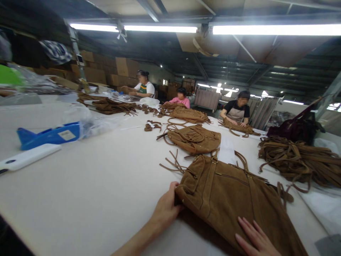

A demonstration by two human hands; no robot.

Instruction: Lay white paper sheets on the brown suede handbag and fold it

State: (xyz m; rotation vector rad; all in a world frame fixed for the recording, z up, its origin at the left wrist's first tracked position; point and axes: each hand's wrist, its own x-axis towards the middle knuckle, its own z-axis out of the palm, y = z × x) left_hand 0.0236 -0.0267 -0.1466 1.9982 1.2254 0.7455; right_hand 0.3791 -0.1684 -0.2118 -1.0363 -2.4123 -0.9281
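Note:
A large brown suede handbag (229, 188) lies in front of me on the white table, its handles and loose straps pointing away. My left hand (167, 202) grips the bag's lower left corner, with the thumb on top and the other fingers partly hidden at the edge. Flat on the bag's near side rests my right hand (255, 238), its fingers spread. A second brown bag (194, 138) lies just beyond, with long thin ties trailing off its left side.
A blue tape dispenser (50, 135) and a white-handled tool (29, 156) lie at the left. Brown straps (298, 156) are heaped at the right. Another bag (189, 114) and stacked brown pieces (106, 105) lie farther back. Several co-workers sit around the table's far side.

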